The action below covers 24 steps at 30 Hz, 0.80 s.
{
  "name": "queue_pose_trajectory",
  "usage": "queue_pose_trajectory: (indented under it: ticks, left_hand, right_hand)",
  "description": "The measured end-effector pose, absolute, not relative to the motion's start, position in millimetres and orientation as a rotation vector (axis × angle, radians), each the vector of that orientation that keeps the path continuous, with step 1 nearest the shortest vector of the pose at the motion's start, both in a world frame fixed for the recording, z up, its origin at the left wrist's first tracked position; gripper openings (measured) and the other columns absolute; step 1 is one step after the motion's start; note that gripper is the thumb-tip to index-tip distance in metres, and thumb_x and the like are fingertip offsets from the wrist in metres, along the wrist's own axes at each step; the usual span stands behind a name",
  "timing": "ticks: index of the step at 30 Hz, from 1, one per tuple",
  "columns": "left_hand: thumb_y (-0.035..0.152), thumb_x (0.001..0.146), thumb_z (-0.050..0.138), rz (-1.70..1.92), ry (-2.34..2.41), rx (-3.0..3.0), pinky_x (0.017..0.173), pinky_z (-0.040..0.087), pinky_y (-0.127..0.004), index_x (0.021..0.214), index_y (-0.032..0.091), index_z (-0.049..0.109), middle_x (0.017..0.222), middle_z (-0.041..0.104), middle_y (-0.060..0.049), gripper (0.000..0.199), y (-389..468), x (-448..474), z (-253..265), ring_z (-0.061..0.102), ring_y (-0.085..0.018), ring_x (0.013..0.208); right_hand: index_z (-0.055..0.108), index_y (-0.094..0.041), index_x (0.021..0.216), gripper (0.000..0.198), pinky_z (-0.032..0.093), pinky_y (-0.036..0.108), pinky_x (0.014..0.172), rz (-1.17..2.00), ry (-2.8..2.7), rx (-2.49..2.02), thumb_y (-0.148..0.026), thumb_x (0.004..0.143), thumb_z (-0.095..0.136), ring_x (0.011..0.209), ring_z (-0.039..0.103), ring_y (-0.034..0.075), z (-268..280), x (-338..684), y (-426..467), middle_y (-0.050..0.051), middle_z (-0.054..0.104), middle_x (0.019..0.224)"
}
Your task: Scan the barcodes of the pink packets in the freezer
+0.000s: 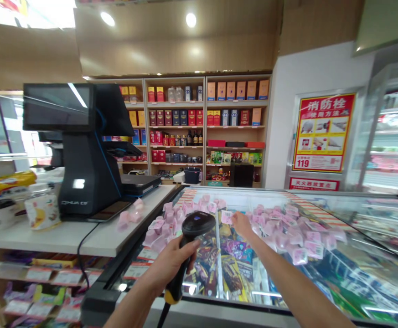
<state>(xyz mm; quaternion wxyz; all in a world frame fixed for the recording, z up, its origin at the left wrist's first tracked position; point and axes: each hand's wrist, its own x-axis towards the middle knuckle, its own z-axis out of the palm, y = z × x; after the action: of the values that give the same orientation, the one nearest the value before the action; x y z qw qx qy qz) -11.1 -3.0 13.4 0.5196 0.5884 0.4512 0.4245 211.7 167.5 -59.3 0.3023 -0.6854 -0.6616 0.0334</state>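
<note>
A black terminal [87, 168] stands on the white surface [53, 238]. Its dark cable [79, 250] hangs over the front edge, near the right front corner. Farther back, orange boxes [231, 91] fill a wooden shelf [204, 118]; a red-yellow poster [323, 132] is at right.

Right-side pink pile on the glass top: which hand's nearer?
Right. The right hand is just left of the right-side pink pile, pinching a label; the left hand is farther left and closer to the camera, around the scanner.
</note>
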Motion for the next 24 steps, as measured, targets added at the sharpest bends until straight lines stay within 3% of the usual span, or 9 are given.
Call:
queue_pose_trajectory:
  ticks: [6, 12, 15, 19, 24]
  left_hand:
    - [0.045, 0.065, 0.053, 1.069, 1.094, 1.377, 0.045, 0.032, -0.019, 0.064, 0.015, 0.049, 0.051, 0.047, 0.004, 0.030, 3, -17, 10, 0.041, -0.007, 0.043]
    - [0.045, 0.066, 0.052, 1.161, 1.148, 1.286, 0.046, 0.033, -0.020, 0.070, 0.015, 0.050, 0.053, 0.049, 0.004, 0.030, 11, -29, 6, 0.042, -0.007, 0.045]
    - [0.045, 0.065, 0.053, 1.139, 1.156, 1.274, 0.045, 0.034, -0.020, 0.073, 0.015, 0.051, 0.054, 0.049, 0.004, 0.030, 13, -35, 6, 0.043, -0.007, 0.045]
    - [0.044, 0.066, 0.054, 1.151, 1.174, 1.275, 0.044, 0.033, -0.019, 0.069, 0.015, 0.050, 0.052, 0.048, 0.003, 0.030, 13, -49, 8, 0.042, -0.007, 0.044]
    - [0.046, 0.064, 0.055, 1.132, 1.216, 1.223, 0.044, 0.033, -0.020, 0.066, 0.016, 0.049, 0.050, 0.048, 0.003, 0.031, 18, -74, 12, 0.042, -0.008, 0.045]
  right_hand:
    - [0.057, -0.015, 0.077, 0.018, 0.032, 0.024, 0.061, -0.057, -1.788, -1.927, -0.022, 0.073, 0.042, 0.075, 0.054, 0.017, -54, 223, 160, 0.007, 0.061, 0.077]
    - [0.054, -0.021, 0.097, 0.026, 0.026, 0.036, 0.081, -0.524, -2.007, -1.635, -0.027, 0.073, 0.047, 0.100, 0.041, 0.023, -54, 199, 159, 0.009, 0.054, 0.104]
    - [0.060, -0.019, 0.085, 0.020, 0.022, 0.043, 0.083, -0.560, -2.169, -1.725, -0.016, 0.074, 0.043, 0.099, 0.042, 0.026, -61, 201, 169, 0.012, 0.057, 0.097]
    - [0.063, -0.015, 0.076, 0.028, 0.023, 0.044, 0.079, -0.567, -2.177, -1.955, -0.006, 0.074, 0.037, 0.087, 0.048, 0.025, -70, 239, 181, 0.013, 0.061, 0.083]
    - [0.063, -0.015, 0.077, 0.022, 0.020, 0.047, 0.084, -0.637, -2.142, -1.966, -0.015, 0.074, 0.041, 0.091, 0.048, 0.027, -67, 272, 196, 0.012, 0.062, 0.084]
